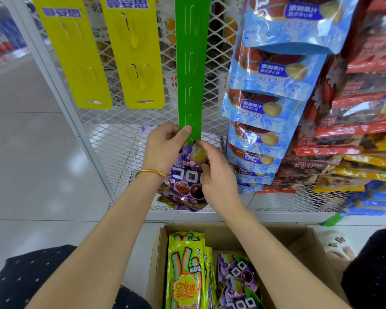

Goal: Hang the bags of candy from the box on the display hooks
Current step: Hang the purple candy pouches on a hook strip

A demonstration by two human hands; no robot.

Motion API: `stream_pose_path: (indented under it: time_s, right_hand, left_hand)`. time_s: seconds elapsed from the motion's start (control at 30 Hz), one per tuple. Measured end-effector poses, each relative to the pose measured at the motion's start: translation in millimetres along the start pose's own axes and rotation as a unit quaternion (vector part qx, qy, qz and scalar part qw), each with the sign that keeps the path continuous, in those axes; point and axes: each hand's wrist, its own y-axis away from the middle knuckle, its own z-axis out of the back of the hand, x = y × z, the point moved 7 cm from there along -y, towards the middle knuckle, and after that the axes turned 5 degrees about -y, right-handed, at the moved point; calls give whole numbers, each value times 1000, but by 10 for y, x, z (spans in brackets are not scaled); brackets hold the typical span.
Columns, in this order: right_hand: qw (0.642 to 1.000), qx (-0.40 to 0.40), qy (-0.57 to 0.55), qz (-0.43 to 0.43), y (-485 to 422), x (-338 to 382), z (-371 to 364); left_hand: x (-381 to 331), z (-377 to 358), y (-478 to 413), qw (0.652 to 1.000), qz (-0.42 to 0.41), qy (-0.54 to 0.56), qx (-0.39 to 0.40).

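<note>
Centre frame, the left hand (163,150) pinches the lower end of the long green plastic hanging strip (192,74); the right hand (216,175) grips the top of a glossy purple candy bag (187,178) just under it, fingers curled; hanging is the step in hand, I judge; next the bag's hole must slip over the lowest tab.
</note>
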Motion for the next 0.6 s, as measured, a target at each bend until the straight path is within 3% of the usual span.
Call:
stream_pose_path:
  time_s: [0.2, 0.43, 0.6]
  right_hand:
    - [999, 31, 43, 10, 84, -105, -76]
    - [996, 13, 71, 42, 451, -342, -14]
    - [995, 32, 83, -43, 1098, -1056, 204]
  left_hand:
    - [23, 30, 19, 1000, 4, 2, -11]
    - [89, 19, 144, 1000, -10, -16, 0]
    - [296, 5, 439, 996, -18, -76, -40]
